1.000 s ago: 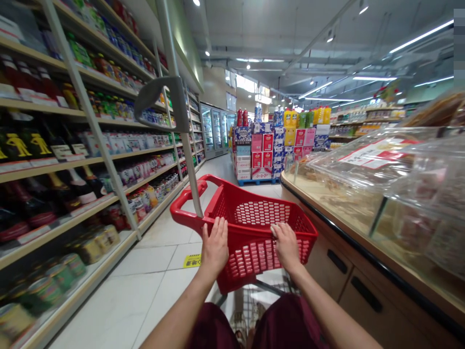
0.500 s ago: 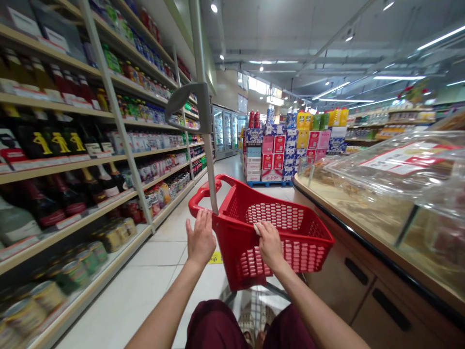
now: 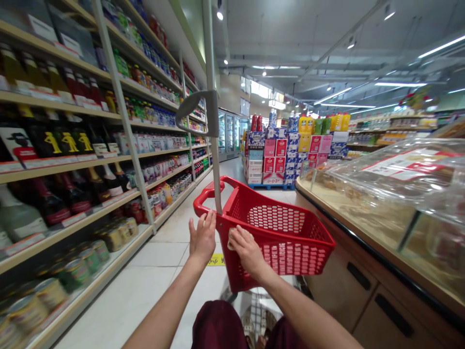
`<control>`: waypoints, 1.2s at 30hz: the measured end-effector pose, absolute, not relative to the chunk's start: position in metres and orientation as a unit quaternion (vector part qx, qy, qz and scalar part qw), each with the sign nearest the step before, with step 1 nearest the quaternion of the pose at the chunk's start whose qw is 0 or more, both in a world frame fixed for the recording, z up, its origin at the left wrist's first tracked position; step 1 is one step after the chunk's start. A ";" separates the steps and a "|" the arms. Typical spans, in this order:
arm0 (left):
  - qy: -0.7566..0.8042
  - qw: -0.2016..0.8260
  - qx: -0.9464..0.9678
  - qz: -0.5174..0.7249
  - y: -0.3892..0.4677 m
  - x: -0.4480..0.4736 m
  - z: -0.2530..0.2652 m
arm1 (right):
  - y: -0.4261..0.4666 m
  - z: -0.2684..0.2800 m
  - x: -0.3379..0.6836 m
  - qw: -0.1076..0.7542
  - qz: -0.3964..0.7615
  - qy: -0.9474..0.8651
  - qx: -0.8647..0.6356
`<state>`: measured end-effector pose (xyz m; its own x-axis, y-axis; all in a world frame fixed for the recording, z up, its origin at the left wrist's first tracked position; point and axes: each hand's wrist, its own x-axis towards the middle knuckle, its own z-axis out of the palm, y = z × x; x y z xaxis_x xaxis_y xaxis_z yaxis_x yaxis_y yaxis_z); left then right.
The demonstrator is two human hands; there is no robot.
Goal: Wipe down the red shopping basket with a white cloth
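Right grip [image 3: 244,248], fingers curled over a pale cloth [image 3: 230,240], against the side of the red basket [image 3: 286,257], below its near rim; left grip [image 3: 203,236], thumb spread, at its near left corner.

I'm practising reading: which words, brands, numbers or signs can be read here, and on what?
No text reads clearly.
Yellow floor sign: blurred, partly hidden.
Bottle labels: too small or blurred.
Shelf tags: too small.
Stacked boxes: too small.
Red-and-white label: blurred.
Red cart: no writing visible.
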<state>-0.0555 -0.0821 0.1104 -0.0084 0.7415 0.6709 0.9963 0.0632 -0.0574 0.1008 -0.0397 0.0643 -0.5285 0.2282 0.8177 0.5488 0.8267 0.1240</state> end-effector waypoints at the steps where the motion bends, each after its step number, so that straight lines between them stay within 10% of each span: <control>1: -0.673 0.279 -0.646 -0.225 -0.083 -0.056 0.111 | -0.038 0.070 0.097 0.443 -0.192 -0.844 -0.232; 22: -0.657 0.303 -0.656 -0.216 -0.081 -0.063 0.109 | -0.042 0.029 0.101 0.422 -0.162 -0.871 -0.189; 36: -0.614 0.308 -0.695 -0.212 -0.073 -0.025 0.111 | -0.007 0.053 0.163 0.478 -0.096 -0.757 -0.434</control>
<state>-0.0252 -0.0735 0.1110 0.1561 0.7228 0.6732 0.9843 -0.0570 -0.1670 0.1632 -0.0067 0.0528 -0.1659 0.5652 0.8081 0.7495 0.6048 -0.2692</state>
